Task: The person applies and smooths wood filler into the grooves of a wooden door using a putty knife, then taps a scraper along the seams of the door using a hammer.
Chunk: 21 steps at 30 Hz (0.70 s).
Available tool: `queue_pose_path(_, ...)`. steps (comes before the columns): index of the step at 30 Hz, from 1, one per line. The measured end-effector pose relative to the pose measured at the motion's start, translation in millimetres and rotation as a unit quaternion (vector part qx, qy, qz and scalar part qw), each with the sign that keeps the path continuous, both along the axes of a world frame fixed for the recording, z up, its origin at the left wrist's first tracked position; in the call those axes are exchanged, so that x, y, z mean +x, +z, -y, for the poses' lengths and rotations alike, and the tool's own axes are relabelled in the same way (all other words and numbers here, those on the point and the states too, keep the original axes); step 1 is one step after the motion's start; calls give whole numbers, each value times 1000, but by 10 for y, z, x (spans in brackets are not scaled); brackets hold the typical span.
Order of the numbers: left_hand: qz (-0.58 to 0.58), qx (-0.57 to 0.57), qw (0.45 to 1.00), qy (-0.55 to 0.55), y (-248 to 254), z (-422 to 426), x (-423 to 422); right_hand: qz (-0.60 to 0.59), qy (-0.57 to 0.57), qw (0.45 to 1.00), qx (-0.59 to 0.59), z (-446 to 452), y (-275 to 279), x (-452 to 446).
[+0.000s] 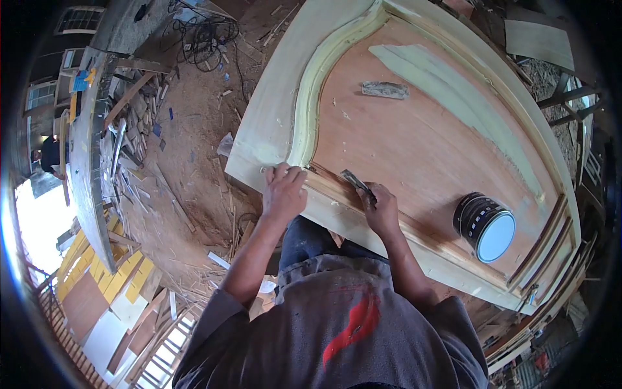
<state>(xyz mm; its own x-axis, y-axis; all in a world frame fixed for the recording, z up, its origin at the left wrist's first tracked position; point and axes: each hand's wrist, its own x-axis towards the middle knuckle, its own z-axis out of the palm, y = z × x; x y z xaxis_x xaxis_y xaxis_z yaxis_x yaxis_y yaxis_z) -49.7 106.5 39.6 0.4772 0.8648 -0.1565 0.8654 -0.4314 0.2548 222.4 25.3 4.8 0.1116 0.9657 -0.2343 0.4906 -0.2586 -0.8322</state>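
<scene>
A large wooden panel (259, 129) with raised moulding (303, 123) lies before me, pale yellow-green filler (453, 97) smeared along the moulding and across its reddish face. My left hand (284, 191) is at the near-left corner, fingers bent together against the end of the front moulding; whatever lies under the fingertips is hidden. Closed around a putty knife (350, 178), my right hand (381, 209) is over the panel's front edge, with the blade pointing up and left. A flat, filler-crusted piece (385, 89) lies on the panel's face.
On the panel's right side stands a black-labelled can (473, 217) with a pale lid. Wood scraps (129, 146) and a tangle of black cable (204, 39) litter the dirt floor at left. A long curved timber (87, 155) stands farther left. Yellow-painted boards (97, 259) lie below it.
</scene>
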Motion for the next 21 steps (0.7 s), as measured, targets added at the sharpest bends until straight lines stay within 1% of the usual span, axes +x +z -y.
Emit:
queue_pose_path(1,8,-10,1000,3,-35,56,94,-2,-5,1000,4,9,4,-16)
queue_pose_path(4,42,-15,998,-36,-131,209,306,-1,-20,1000,12,26,2,-9)
queue_pose_path(8,27,9,1000,9,-124,165,139,1,0,1000,6,37,59,86)
queue_pose_path(9,21,-8,1000,19,-95,159,134,0,9,1000,3,38,79,107)
queue_pose_path(12,41,-33,999,-16,-95,287,318,26,36,994,100,54,-37,79)
queue_pose_path(15,64,-42,997,-13,1,306,313,20,44,996,77,66,10,5)
queue_pose_path(18,27,-7,1000,15,76,230,148,0,11,996,86,118,-22,33)
queue_pose_path(19,22,-3,1000,14,93,195,137,6,1,997,73,130,-13,57)
queue_pose_path(21,43,-39,998,-20,20,195,188,19,-19,998,51,132,23,117)
